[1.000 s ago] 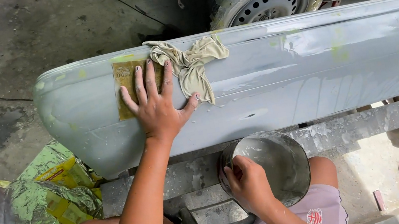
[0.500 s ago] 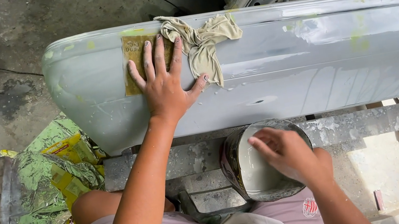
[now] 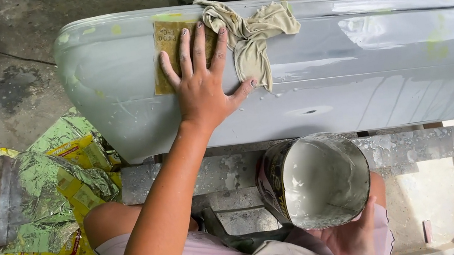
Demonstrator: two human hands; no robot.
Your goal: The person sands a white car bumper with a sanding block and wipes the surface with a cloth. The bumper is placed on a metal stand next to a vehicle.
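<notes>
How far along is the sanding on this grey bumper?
Partly done, by the look of it. The bumper is grey and dull over most of its face, with wet streaks on the right. In hand: the left hand presses a sheet of sandpaper flat near the left end, beside a rag; the right hand tilts a can. Left: greenish patches along the top edge.

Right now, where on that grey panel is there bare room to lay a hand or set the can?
The grey panel is bare from the rag rightward to the frame edge. Its left end is crowded: the left hand presses the sandpaper sheet beside the rag. The right hand holds the can below. The floor left is cluttered with foil wrappers.
</notes>
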